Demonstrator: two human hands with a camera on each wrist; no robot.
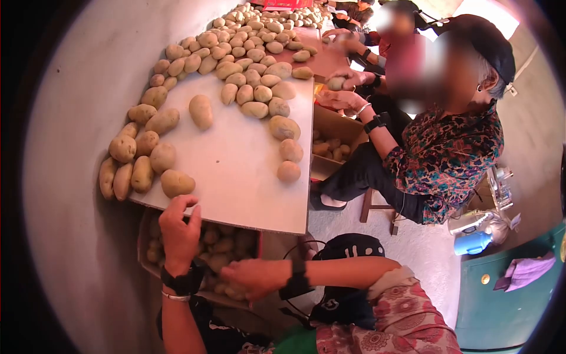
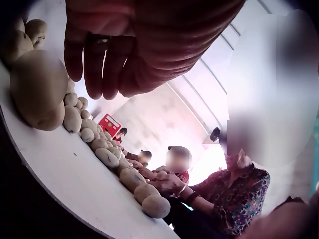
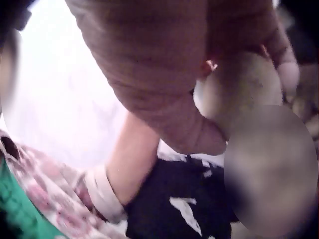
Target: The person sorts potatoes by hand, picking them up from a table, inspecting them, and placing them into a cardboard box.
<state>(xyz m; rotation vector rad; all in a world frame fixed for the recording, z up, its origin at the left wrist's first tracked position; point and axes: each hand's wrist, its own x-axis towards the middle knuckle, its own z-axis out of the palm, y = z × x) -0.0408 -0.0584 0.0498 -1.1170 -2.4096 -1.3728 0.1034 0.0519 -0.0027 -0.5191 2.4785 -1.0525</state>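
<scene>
My left hand (image 1: 180,230) is at the near edge of the white tabletop (image 1: 236,171), its fingertips just short of a potato (image 1: 177,184) at that edge. In the left wrist view its fingers (image 2: 115,64) hang loosely bent, with nothing in them. Low over a box (image 1: 259,241) of potatoes, below the table edge, is my right hand (image 1: 256,278). The right wrist view shows that hand holding a pale potato (image 3: 244,89) between thumb and fingers; in the head view this potato is hidden by the hand.
Many potatoes (image 1: 253,56) cover the far tabletop, with rows down the wall side and the right edge. Seated at the right, another person (image 1: 448,153) handles a potato (image 1: 336,83) above a second box (image 1: 354,127). A wall (image 1: 76,147) borders the left side.
</scene>
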